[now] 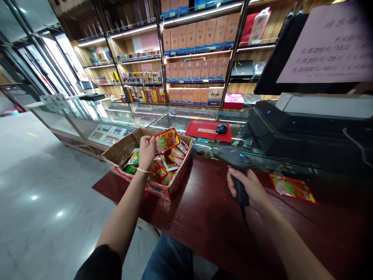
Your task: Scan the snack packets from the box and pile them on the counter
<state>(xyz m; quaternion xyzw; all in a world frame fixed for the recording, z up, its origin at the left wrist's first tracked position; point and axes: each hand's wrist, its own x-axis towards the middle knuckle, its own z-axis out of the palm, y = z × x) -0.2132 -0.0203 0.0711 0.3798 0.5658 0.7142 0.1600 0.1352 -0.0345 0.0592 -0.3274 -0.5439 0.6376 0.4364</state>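
My left hand (pixel 147 152) pinches a red-edged snack packet (pixel 167 140) by its left end, just above an open cardboard box (pixel 171 191). Several more snack packets (pixel 157 171) in red, green and white lie loosely inside that box. In my right hand (pixel 247 186) is a black handheld barcode scanner (pixel 239 159), fingers wrapped round its handle, with a blue light on top and its head pointing left toward the box. Another red-and-yellow snack packet (pixel 293 188) lies flat on the dark wooden table, to the right of the scanner.
The red-brown table (pixel 201 210) adjoins a glass display counter (pixel 157 116). On the glass rests a red mat (pixel 201 130) with a black mouse (pixel 222 128). A black machine (pixel 291 128) and a screen with a handwritten sign (pixel 332 50) stand at right. Stocked shelves (pixel 201 52) line the back.
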